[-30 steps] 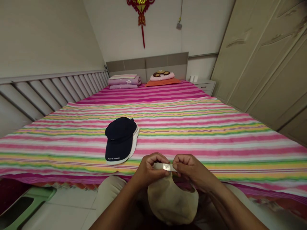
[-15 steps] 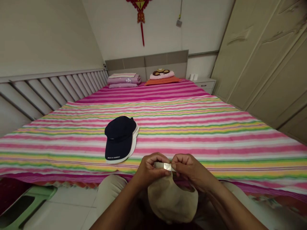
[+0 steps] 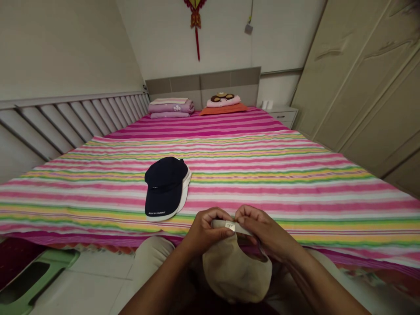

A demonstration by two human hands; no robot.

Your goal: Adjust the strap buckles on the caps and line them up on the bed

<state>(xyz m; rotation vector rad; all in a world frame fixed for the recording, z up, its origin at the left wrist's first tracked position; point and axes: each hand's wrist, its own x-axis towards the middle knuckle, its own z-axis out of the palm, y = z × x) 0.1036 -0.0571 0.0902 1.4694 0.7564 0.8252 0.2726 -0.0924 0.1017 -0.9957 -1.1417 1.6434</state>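
Note:
A beige cap (image 3: 236, 272) hangs below my hands at the bed's near edge, its back opening facing up. My left hand (image 3: 210, 227) is closed on the left part of the cap's strap, beside a small shiny buckle (image 3: 230, 226). My right hand (image 3: 260, 225) pinches the strap just right of the buckle, thumb and index finger near the metal. On the bed, left of my hands, lies a dark navy cap (image 3: 165, 186) with its brim toward me, resting over a white cap (image 3: 185, 190) that shows along its right side.
The striped bed sheet (image 3: 262, 179) spreads ahead. Folded purple bedding (image 3: 171, 108) and a pink pillow on an orange cloth (image 3: 226, 109) lie by the headboard. A rail (image 3: 82, 116) runs along the left. A green stool (image 3: 42, 273) stands on the floor at lower left.
My right fingers have shifted slightly up on the strap, and more of the strap shows right of the buckle. The view has moved a little.

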